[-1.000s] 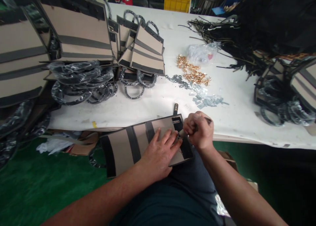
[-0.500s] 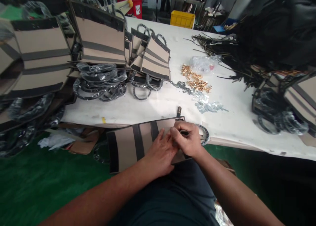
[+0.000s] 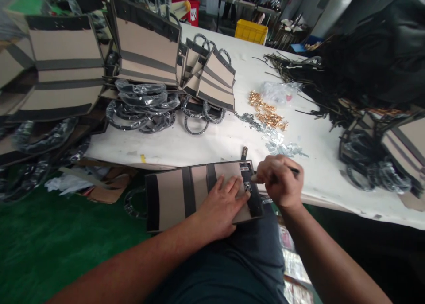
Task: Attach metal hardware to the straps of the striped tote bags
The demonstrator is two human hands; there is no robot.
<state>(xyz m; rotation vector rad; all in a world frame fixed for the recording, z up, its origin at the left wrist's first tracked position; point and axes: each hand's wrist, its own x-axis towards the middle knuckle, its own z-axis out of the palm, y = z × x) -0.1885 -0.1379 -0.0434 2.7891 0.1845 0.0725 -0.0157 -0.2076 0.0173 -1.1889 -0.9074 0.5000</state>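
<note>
A flat beige bag panel [image 3: 169,197] with dark stripes lies across my lap and against the table edge. My left hand [image 3: 221,206] presses on it, open, fingers spread, with the fingertips by a small metal plate [image 3: 247,187] on the dark end band. Just right of that band, my right hand [image 3: 282,180] is closed around a slim tool [image 3: 294,170] with a dark end. A pale tip points left from the fist; the tool's exact kind is hidden. A dark strap tab [image 3: 245,153] sticks out beyond the panel's far edge.
On the white table [image 3: 199,151] lie gold metal fittings [image 3: 270,119], silver plates [image 3: 288,149] and a plastic bag [image 3: 279,92]. Stacked bag panels [image 3: 146,42] with wrapped handles [image 3: 142,95] stand left; more panels [image 3: 407,135] and dark straps [image 3: 318,87] are right.
My right hand has lifted off the panel's end and moved right with the tool, uncovering the dark band and metal plate. My left hand's fingers are more spread. The view has shifted slightly.
</note>
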